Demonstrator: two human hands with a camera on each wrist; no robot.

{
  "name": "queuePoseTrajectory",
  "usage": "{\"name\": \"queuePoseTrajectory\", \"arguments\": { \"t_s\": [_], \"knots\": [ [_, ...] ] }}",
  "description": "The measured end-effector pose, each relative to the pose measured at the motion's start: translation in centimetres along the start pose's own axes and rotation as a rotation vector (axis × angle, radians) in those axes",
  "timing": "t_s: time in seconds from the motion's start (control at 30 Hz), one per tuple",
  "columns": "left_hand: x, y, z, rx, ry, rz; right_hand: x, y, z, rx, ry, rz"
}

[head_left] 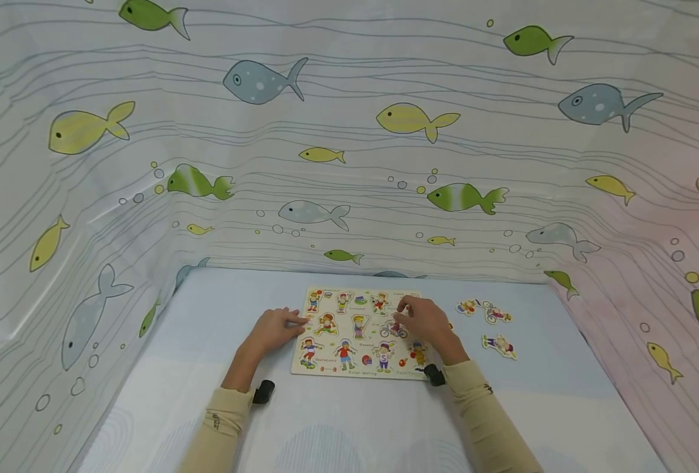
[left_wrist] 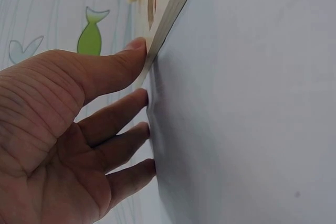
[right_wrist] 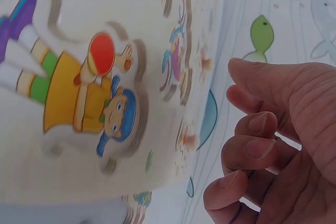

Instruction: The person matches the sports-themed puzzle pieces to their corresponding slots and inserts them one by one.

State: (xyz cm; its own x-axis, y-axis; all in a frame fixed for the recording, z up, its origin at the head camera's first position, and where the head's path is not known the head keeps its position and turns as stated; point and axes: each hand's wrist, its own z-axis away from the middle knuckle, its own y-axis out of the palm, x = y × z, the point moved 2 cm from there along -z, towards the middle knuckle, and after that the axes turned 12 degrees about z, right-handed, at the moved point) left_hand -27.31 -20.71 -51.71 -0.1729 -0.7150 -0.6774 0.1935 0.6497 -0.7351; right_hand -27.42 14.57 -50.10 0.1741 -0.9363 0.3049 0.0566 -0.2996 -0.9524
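A: Since you're standing nearer, what have the hands got?

B: Left hand (head_left: 277, 328): relaxed, fingers apart and slightly bent, gripping nothing. Its thumb (left_wrist: 113, 72) touches the edge of the puzzle board (head_left: 343, 328). Right hand (head_left: 425, 323): loosely curled, thumb and forefinger tips near each other, no piece showing between them.

A: Over which bit?

B: Right side of the board, by the cyclist figure (head_left: 394, 330). Table-tennis girl (right_wrist: 65, 95) is nearer the right sleeve (head_left: 491, 420). Piece seated or bare printed recess? Can't tell for either.

A: Board itself?

B: Flat on the table (head_left: 349, 407), between the hands.

A: Further out?

B: Loose pieces, right of the right hand: wheeled figure (head_left: 497, 313), small figure (head_left: 468, 307) just beside it, purple-and-white figure (head_left: 500, 345) closer to us. Another sliver (head_left: 450, 326) peeks past the hand, mostly hidden. Fish-print backdrop (head_left: 361, 174) behind.

A: Notes on seating pieces well?

B: My take: brace the board's edge with the left thumb so it won't skid. Pinch a piece by its rim, turn it to match the outline before lowering, then press flat with a fingertip. Don't force a corner; thin bits like wheels probably catch first.
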Motion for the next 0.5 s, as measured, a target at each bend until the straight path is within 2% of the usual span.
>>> {"name": "queuePoseTrajectory", "arguments": {
  "t_s": [0.3, 0.5],
  "knots": [
    [0.0, 0.1, 0.0, 0.003, 0.001, 0.013, -2.1, -0.9, 0.7, -0.001, 0.05, -0.048],
    [0.1, 0.2, 0.0, 0.004, 0.002, 0.0, -3.6, -0.7, 0.9, -0.006, 0.06, -0.018]
  ]
}}
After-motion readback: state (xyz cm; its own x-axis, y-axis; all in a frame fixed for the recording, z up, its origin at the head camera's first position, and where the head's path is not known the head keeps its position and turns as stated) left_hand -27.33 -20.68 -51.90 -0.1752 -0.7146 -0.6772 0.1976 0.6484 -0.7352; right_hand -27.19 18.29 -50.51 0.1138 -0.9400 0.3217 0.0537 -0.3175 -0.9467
